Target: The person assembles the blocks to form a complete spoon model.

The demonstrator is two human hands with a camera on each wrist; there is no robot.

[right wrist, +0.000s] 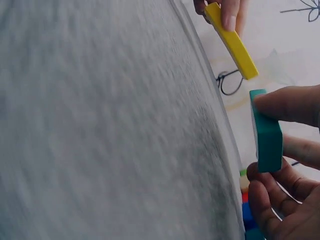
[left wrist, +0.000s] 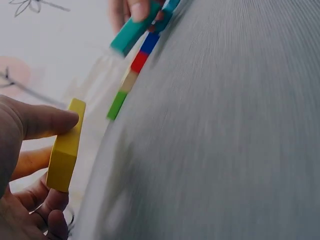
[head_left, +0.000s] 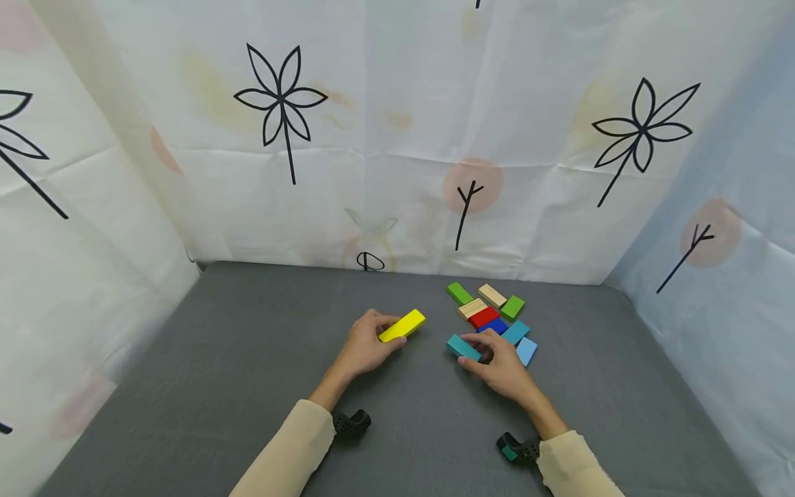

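Note:
My left hand (head_left: pixel 366 343) pinches a yellow block (head_left: pixel 402 326) between thumb and fingers, left of the other blocks. In the left wrist view the yellow block (left wrist: pixel 67 147) shows its long side, with the thumb on its face. My right hand (head_left: pixel 504 366) grips a teal block (head_left: pixel 463 347) by its near end. The right wrist view shows this teal block (right wrist: pixel 267 132) held between thumb and fingers. Just beyond the right hand lie a dark blue block (head_left: pixel 493 326), a red block (head_left: pixel 484 317) and a blue-teal block (head_left: pixel 515 333).
Farther back lie wooden blocks (head_left: pixel 492 295) and green blocks (head_left: pixel 512 308). A light blue block (head_left: pixel 526 351) is right of the right hand. All lie on a grey tabletop (head_left: pixel 261 359), with patterned white cloth (head_left: pixel 385 124) behind and at both sides.

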